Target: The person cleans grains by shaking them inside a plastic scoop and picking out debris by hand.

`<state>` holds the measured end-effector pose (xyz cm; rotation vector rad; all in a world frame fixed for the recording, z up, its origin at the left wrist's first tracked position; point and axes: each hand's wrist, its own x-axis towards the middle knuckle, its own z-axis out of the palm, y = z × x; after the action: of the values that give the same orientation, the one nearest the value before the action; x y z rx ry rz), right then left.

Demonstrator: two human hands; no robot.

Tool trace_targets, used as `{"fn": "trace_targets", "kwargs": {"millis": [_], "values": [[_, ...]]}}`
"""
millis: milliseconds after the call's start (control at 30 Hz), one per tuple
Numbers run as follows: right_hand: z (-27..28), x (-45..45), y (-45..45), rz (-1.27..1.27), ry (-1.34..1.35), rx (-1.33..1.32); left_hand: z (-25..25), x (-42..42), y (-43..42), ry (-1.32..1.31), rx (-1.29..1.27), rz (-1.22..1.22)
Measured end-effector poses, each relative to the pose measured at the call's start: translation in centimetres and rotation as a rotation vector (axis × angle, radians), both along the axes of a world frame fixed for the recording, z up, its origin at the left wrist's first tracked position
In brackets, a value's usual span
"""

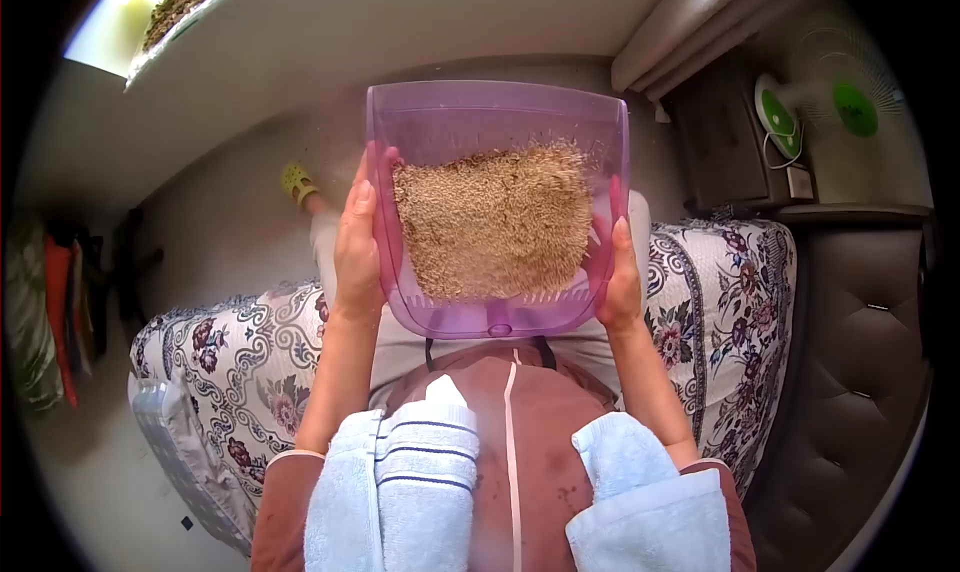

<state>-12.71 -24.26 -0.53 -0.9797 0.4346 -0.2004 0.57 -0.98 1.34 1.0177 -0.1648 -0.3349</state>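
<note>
Between my two hands I hold a translucent purple plastic winnowing pan [498,100] above my lap. A heap of small tan grains [495,222] lies in it, with some darker bits toward the far side; the grains at the right look blurred. My left hand [357,247] is closed on the pan's left wall, thumb on the near face and fingers behind it. On the right wall, my right hand [622,277] grips in the same way, its fingers partly showing through the plastic. Narrow slots mark the pan's near part.
I sit on a bed with a patterned cover [270,372]. A light blue towel [420,482] hangs over my shoulders. At the right are a dark padded headboard [850,372], a dark cabinet [715,132] and a green fan [855,109]. A yellow clog [297,184] is on my foot.
</note>
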Motion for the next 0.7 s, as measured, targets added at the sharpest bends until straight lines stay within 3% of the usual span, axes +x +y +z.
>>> {"fn": "trace_targets", "kwargs": {"millis": [133,300,333,367,467,567,700], "values": [[0.4,-0.8,-0.1,0.040,0.090,-0.019,-2.1,0.0,-0.1,0.147,0.033,-0.033],[5.7,0.0,-0.1,0.020,-0.133,-0.399,1.4,1.1,-0.4,-0.166,-0.229,-0.033],[5.5,0.0,0.2,-0.011,-0.301,-0.353,2.2,1.3,-0.6,-0.227,-0.261,-0.023],[4.2,0.2,-0.1,-0.031,-0.255,-0.310,2.8,1.4,-0.4,-0.287,-0.285,-0.014],[-0.6,-0.1,-0.7,-0.063,-0.152,-0.226,0.9,1.3,-0.8,-0.118,-0.059,-0.042],[-0.9,-1.6,-0.5,-0.038,-0.051,-0.240,-0.5,0.1,-1.0,-0.092,-0.017,0.007],[1.3,-0.6,-0.3,0.002,0.028,0.031,0.0,0.7,-0.4,0.021,0.088,-0.044]]}}
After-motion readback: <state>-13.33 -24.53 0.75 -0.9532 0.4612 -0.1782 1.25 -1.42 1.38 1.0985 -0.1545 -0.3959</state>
